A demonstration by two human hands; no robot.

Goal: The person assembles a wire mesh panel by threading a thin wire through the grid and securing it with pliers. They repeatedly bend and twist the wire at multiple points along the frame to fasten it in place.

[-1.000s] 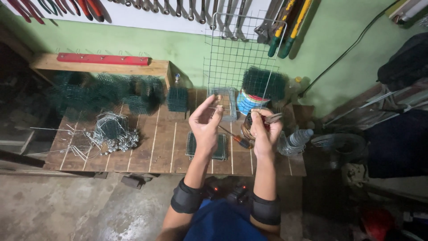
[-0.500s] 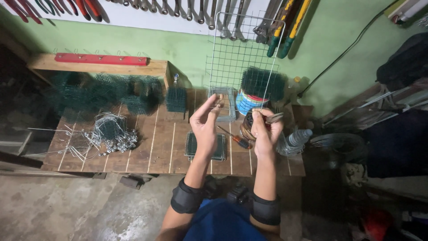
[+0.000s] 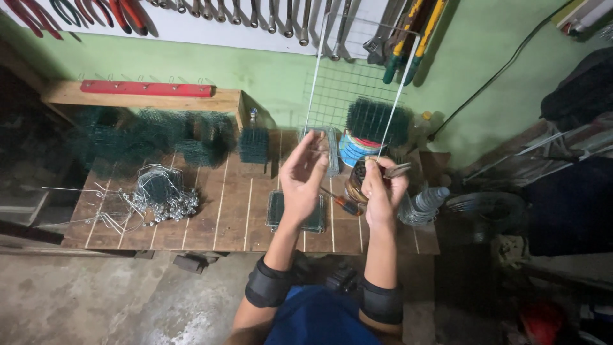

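Both hands are raised above the near edge of a wooden workbench (image 3: 211, 223). The left hand (image 3: 303, 172) has its fingers curled loosely, fingertips meeting on the lower end of a tall wire mesh panel (image 3: 357, 83) that stands upright between the hands and leans toward the green wall. The right hand (image 3: 382, 188) is closed around pliers (image 3: 394, 170), whose tips point toward the panel's right edge. Below the left hand a small stack of green mesh pieces (image 3: 295, 212) lies flat near the bench's front edge. A screwdriver (image 3: 338, 201) lies beside it. Bundled wire hooks (image 3: 159, 198) sit toward the left end, and a plastic bottle (image 3: 426, 201) rests at the right end.
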